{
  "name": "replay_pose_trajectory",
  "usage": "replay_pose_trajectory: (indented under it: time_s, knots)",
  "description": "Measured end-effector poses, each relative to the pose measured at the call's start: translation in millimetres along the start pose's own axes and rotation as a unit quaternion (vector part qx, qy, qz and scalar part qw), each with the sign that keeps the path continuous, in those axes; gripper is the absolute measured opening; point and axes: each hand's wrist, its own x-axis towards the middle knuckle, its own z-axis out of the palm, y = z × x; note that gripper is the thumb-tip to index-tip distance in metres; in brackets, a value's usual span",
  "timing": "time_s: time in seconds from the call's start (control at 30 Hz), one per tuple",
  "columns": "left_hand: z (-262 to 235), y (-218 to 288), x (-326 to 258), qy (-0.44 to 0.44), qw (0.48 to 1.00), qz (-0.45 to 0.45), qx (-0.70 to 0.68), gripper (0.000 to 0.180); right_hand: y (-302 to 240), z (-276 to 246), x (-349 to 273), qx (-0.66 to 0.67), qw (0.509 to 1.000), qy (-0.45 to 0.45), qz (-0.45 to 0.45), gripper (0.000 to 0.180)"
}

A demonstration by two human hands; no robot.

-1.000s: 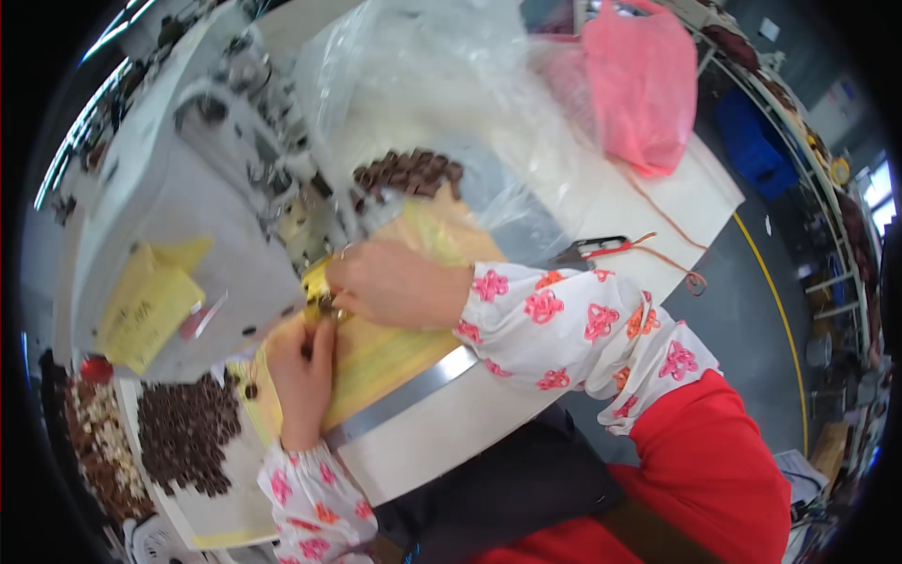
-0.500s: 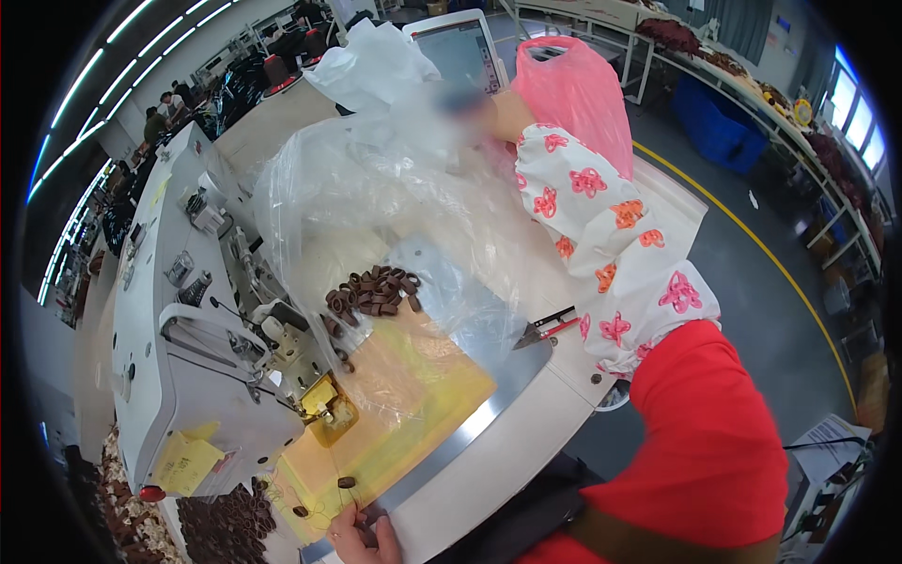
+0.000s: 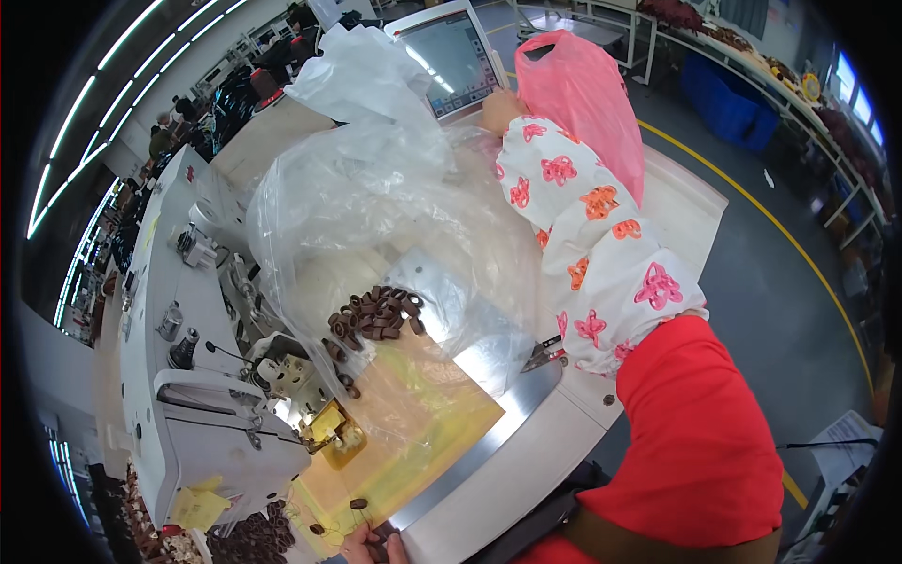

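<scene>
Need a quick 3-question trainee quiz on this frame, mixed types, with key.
1. True or false: the right hand is reaching up beside the touchscreen panel.
2. Multiple choice: the pile of brown rings lies A) inside the pink bag; B) on the metal plate beside the clear plastic bag; C) on the floor.
3. Fill in: the left hand rests at the near edge of the ____ translucent sheet.

Key: 1 true; 2 B; 3 yellow.
</scene>
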Motion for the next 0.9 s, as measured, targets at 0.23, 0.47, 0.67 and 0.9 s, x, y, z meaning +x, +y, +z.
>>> replay_pose_trajectory:
  time_s: [0.23, 0.47, 0.67, 0.9]
  knots:
    - [-1, -1, -2, -0.021, 0.998, -0.050, -0.038, 0.031, 2, -19, -6, 0.151, 0.987, 0.015, -0.048, 0.041]
    - [0, 0, -1, -0.013, 0.999, -0.038, -0.027, 0.028, -73, -65, -50, 0.353, 0.886, 0.129, -0.270, 0.068]
    - [-2, 5, 2, -0.015, 0.998, -0.030, -0.046, 0.026, -112, -32, -84, 0.167, 0.887, -0.137, -0.407, 0.045]
    - [5, 11, 5, 0.014, 0.992, -0.090, -0.083, 0.024, -91, -13, -72, 0.250, 0.890, -0.117, -0.363, 0.034]
